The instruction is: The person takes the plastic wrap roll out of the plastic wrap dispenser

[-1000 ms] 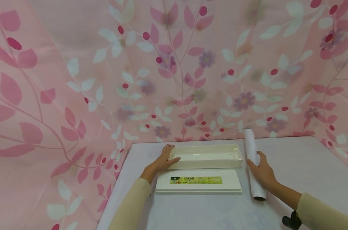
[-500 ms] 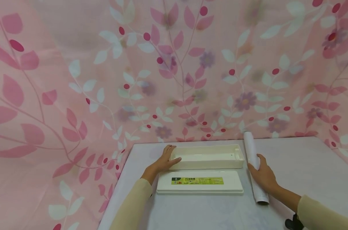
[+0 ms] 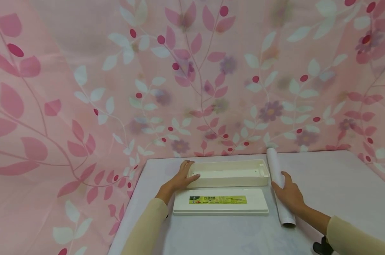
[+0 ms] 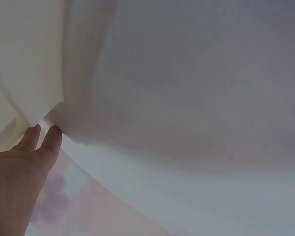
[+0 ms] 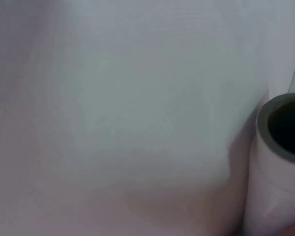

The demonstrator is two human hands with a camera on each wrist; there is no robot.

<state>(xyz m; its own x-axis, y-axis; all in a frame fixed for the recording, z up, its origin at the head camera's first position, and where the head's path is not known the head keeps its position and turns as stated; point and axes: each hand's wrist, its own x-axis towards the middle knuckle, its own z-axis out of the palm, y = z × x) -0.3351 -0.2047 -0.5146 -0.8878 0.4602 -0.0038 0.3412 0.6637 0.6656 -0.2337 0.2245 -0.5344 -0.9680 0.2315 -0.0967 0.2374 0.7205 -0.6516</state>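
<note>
My left hand (image 3: 179, 177) holds the left end of a long cream plastic box (image 3: 227, 182), thumb over its front rim and fingers at the far side. The box stands without its lid, its hollow facing up. In the left wrist view, the fingertips (image 4: 51, 135) are at the corner of the box (image 4: 24, 54). To the right, my right hand (image 3: 289, 194) grips a white cling film roll (image 3: 275, 166) around its middle, with the roll pointing away from me beside the box's right end. The right wrist view shows the roll's hollow tube end (image 5: 270, 191); the hand is mostly hidden there.
The cream lid (image 3: 221, 209) with a green and yellow label lies flat just in front of the box. A pale cloth covers the table (image 3: 230, 235). Pink floral curtain (image 3: 199, 88) rises behind the table's far edge and along both sides.
The cling film roll and my right hand have shifted slightly nearer to me, and the roll's far end has moved left toward the box. My left hand and the box stay put.
</note>
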